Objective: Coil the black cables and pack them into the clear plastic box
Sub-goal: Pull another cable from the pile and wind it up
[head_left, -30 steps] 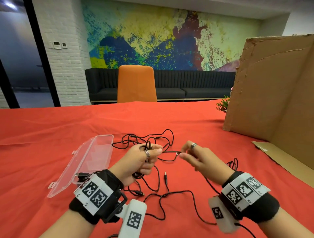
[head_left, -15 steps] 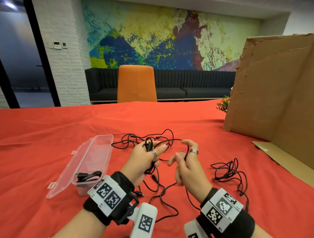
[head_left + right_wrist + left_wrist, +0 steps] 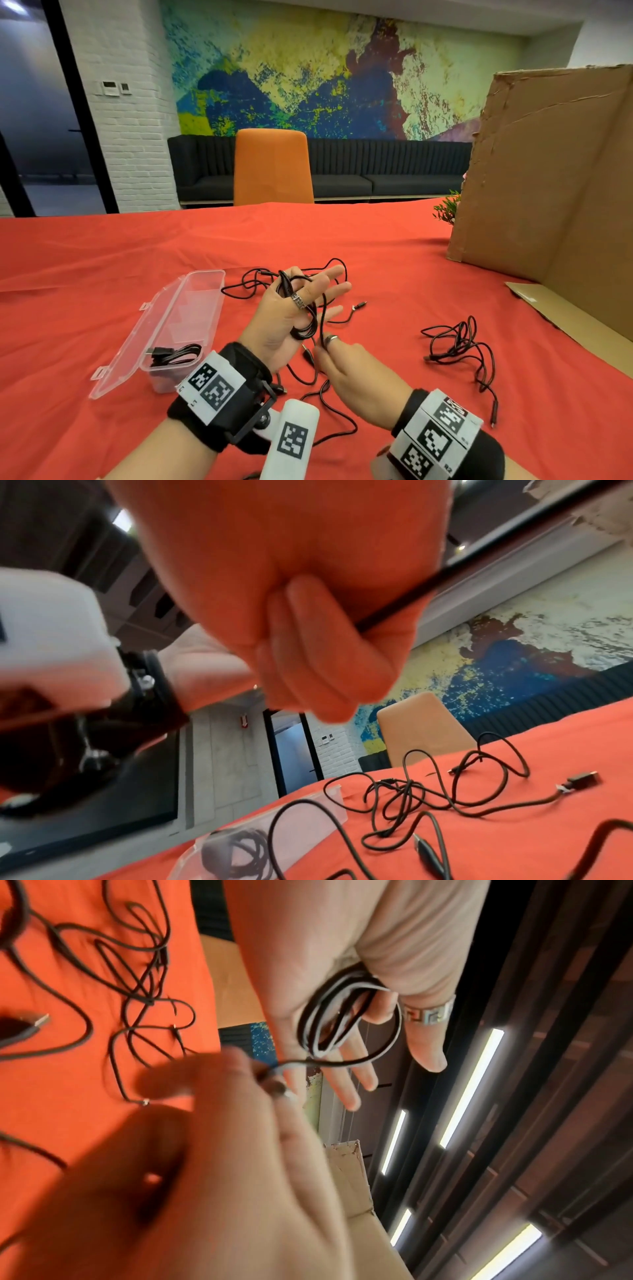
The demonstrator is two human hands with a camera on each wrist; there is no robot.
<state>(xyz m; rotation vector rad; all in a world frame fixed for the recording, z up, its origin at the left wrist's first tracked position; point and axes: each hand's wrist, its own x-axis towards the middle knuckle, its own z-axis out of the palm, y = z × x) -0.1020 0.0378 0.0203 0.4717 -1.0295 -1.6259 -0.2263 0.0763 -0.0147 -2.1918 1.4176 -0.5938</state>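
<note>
My left hand (image 3: 301, 301) is raised over the red table with most fingers straight. One curled finger hooks a small coil of black cable (image 3: 305, 325), seen up close in the left wrist view as loops (image 3: 329, 1020) in the palm. Just below it, my right hand (image 3: 346, 363) pinches the same cable's free run (image 3: 394, 612) and holds it taut toward the coil. The clear plastic box (image 3: 195, 308) lies open at the left with one coiled cable (image 3: 174, 356) inside. More loose cable (image 3: 253, 284) is tangled behind my hands.
Another loose black cable (image 3: 462, 346) lies on the red cloth to the right. A tall cardboard sheet (image 3: 548, 171) stands at the right edge, with a small plant (image 3: 447, 207) beside it. An orange chair (image 3: 274, 168) stands at the far side.
My right hand has come down and toward me below the left hand, drawing the cable round it. The left hand has risen and its fingers have straightened.
</note>
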